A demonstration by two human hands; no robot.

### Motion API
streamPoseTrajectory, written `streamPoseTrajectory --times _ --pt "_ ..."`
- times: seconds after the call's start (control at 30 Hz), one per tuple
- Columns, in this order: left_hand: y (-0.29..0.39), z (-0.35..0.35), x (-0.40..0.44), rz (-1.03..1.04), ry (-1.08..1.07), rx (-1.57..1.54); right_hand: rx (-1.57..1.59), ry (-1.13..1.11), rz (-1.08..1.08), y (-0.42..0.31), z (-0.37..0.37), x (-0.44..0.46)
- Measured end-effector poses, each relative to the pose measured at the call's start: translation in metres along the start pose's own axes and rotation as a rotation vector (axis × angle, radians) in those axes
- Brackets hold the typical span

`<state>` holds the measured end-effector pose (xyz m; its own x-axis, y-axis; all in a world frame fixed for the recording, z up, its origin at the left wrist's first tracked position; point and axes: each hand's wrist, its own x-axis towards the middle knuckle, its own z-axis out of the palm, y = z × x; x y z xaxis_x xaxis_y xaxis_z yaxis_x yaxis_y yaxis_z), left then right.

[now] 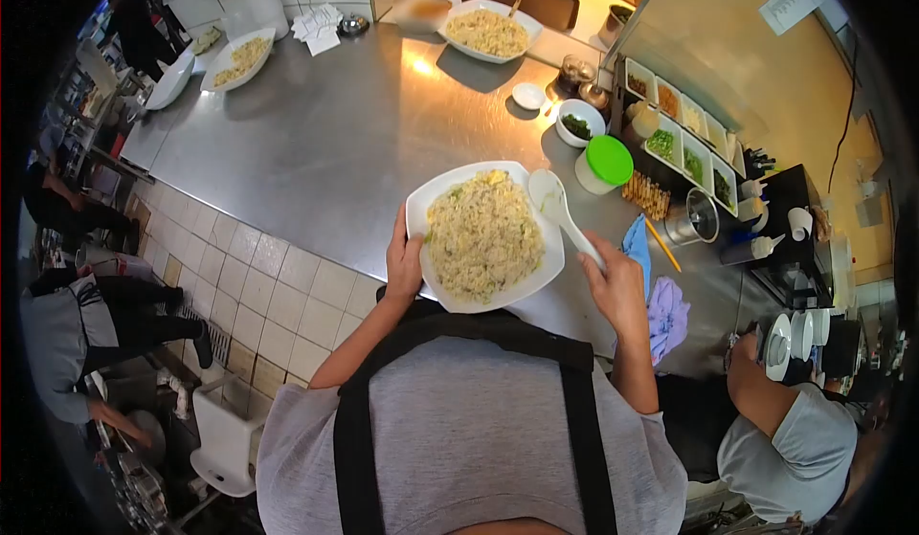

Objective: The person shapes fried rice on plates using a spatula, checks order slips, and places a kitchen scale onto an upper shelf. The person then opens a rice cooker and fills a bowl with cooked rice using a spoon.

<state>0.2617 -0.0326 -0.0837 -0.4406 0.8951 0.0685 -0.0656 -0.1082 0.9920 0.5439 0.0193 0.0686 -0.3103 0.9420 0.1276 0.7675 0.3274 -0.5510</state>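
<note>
A white squarish plate (415, 217) heaped with fried rice (486, 238) is in front of me, at the near edge of the steel counter. My left hand (404, 259) grips the plate's left rim, thumb on top and fingers hidden beneath. In my right hand (613, 278) is the handle of a white serving spoon (567, 211), closed in the fingers. The spoon's bowl lies over the plate's upper right rim, beside the rice; whether it touches the rim I cannot tell.
Two more fried rice plates (488, 55) (216, 64) stand on the steel counter (316, 143). To the right are a green-lidded tub (607, 164), a bowl of dark greens (578, 125), topping trays (682, 143), a pencil (662, 245) and a purple cloth (667, 320). Co-workers (799, 439) (67, 334) stand on both sides.
</note>
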Motion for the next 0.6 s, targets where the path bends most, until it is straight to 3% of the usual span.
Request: streamPoseTrajectory --times 0.2,0.4,0.6 --pt "-0.009 -0.001 0.003 0.021 0.018 -0.038 -0.245 -0.058 -0.110 -0.005 0.019 0.027" --pt "0.000 0.001 0.002 -0.016 0.013 -0.116 -0.300 -0.201 -0.434 -0.011 0.045 0.054" --pt "-0.010 -0.001 0.006 0.008 0.057 -0.016 -0.401 -0.222 -0.481 -0.026 -0.001 0.031"
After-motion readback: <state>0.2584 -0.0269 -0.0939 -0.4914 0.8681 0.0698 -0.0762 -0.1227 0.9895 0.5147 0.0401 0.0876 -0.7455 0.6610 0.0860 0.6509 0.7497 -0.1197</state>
